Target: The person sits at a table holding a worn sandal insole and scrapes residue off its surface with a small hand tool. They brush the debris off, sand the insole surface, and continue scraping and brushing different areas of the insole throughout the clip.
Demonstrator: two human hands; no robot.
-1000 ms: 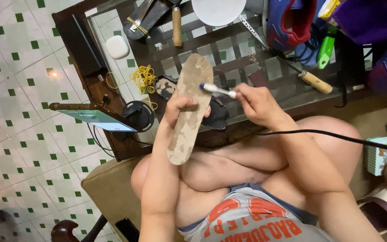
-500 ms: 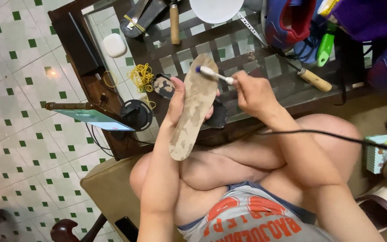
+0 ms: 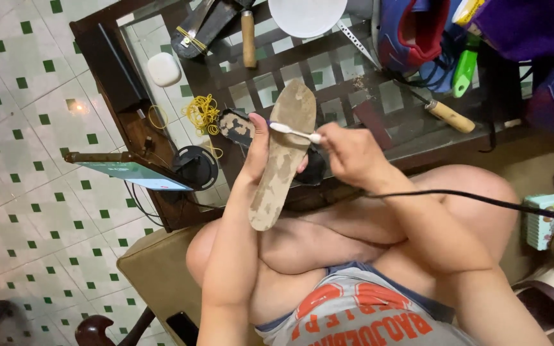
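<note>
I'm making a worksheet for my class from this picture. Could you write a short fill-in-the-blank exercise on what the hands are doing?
1. The left hand holds a worn tan shoe insole by its ____ edge.
2. The right hand holds a small white ____ against the insole.
3. A loose pile of yellow ____ lies on the glass-topped wooden table, left of the insole.
4. A round white ____ sits at the table's far edge.

Missing words: left; brush; rubber bands; plate

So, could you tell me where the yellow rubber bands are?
Head view: the yellow rubber bands lie on the glass table, left of the insole.
</note>
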